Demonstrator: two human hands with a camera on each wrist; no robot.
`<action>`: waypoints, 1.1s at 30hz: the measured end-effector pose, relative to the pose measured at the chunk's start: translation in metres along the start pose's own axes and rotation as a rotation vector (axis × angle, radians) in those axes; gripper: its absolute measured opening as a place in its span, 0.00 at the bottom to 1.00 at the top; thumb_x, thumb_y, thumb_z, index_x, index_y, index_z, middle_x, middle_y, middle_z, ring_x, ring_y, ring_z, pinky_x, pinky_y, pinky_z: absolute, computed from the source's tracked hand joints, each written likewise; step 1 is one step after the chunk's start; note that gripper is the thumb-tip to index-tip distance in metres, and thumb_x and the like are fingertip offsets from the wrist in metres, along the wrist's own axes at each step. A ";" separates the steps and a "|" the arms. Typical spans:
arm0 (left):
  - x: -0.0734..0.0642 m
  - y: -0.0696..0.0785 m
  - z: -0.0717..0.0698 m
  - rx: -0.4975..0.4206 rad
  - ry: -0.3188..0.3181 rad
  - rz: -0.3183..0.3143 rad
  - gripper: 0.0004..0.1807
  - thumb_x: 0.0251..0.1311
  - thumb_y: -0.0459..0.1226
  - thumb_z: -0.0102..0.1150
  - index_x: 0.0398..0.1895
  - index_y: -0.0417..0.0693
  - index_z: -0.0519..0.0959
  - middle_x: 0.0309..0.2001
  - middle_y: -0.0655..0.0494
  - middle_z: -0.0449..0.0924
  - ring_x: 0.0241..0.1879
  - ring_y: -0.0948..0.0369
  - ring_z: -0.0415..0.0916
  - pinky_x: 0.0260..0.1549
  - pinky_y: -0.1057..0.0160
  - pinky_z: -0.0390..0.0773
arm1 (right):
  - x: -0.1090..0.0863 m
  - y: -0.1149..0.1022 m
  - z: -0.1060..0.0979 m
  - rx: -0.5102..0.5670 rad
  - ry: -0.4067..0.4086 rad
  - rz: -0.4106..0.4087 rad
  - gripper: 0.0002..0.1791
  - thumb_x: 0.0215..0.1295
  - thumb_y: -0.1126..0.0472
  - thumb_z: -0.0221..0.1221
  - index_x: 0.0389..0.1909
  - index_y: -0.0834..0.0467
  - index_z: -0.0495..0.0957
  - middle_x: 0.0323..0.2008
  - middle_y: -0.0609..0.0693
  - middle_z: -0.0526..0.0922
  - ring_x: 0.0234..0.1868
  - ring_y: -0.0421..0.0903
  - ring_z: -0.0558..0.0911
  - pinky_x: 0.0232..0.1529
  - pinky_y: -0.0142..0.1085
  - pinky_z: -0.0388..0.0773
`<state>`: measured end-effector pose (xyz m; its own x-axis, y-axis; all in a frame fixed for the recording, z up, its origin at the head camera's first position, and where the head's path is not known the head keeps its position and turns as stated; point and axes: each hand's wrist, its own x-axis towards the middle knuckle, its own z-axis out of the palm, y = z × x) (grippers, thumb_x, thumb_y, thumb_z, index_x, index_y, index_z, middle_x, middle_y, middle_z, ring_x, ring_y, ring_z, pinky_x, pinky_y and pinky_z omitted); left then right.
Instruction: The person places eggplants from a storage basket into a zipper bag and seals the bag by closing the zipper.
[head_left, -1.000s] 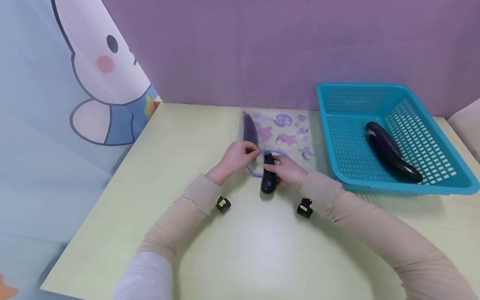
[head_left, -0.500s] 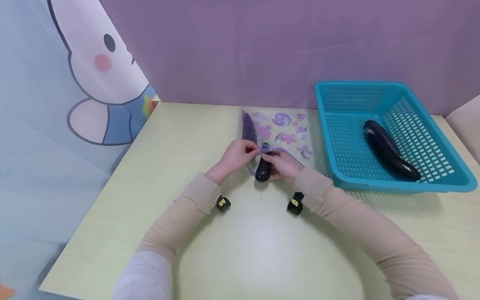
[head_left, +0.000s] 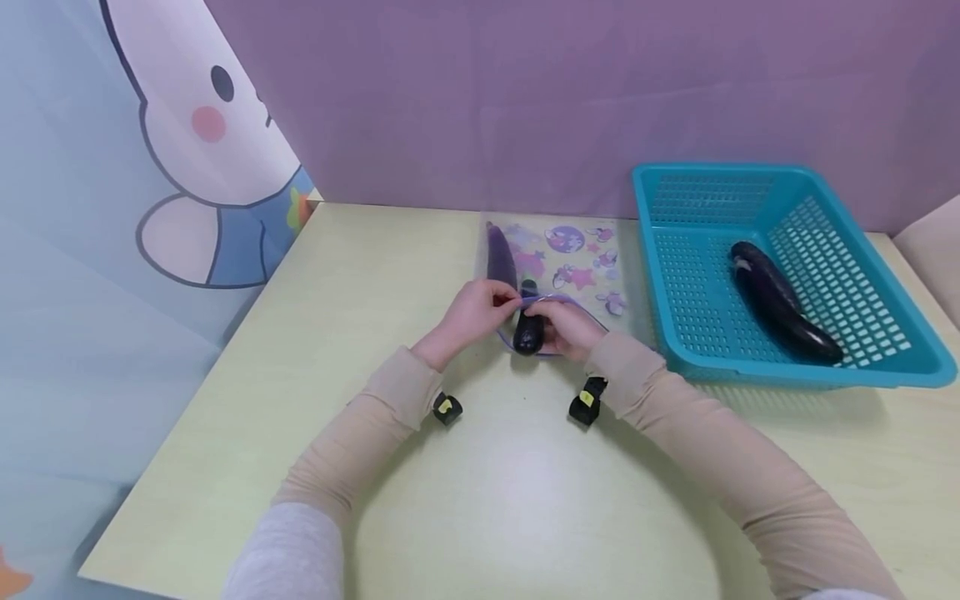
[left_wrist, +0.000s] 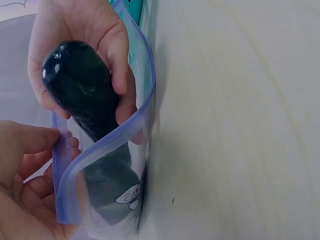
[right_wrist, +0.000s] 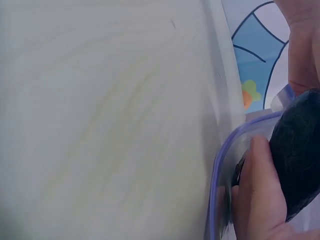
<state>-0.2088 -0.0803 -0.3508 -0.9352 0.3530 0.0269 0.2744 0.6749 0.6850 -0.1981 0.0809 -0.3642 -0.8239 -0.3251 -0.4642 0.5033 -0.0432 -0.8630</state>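
Observation:
A clear zip bag (head_left: 592,287) with a purple rim and pink and purple cartoon prints lies flat on the table, its mouth facing me. Inside along its left side is one eggplant (head_left: 501,254). My left hand (head_left: 478,308) pinches the rim at the left corner of the mouth. With my right hand (head_left: 567,329) I grip a second dark eggplant (head_left: 529,335), stem end away from me. In the left wrist view this eggplant (left_wrist: 82,85) passes through the open purple rim (left_wrist: 117,132), rounded end outside; some right fingers are inside the mouth too.
To the right stands a teal perforated basket (head_left: 652,283) holding another eggplant (head_left: 783,308). A purple cloth wall (head_left: 480,108) rises behind the table, and a cartoon-printed curtain (head_left: 172,242) hangs on the left. Black wrist mounts (head_left: 447,409) hang under both forearms.
My right hand has moved left and away from me, carrying the eggplant further into the bag mouth. The left hand has stayed at the bag's rim.

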 end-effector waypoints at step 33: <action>-0.010 0.003 -0.005 -0.056 0.063 0.057 0.09 0.62 0.33 0.57 0.40 0.38 0.83 0.40 0.45 0.83 0.40 0.54 0.80 0.44 0.62 0.80 | 0.032 -0.007 0.013 -0.050 0.263 -0.078 0.25 0.71 0.56 0.49 0.65 0.64 0.66 0.63 0.61 0.70 0.61 0.51 0.72 0.62 0.37 0.70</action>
<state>-0.1994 -0.0849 -0.3458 -0.9313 0.3468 0.1116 0.3161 0.6169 0.7208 -0.2243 0.0589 -0.3705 -0.9024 -0.0660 -0.4257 0.4272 -0.0098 -0.9041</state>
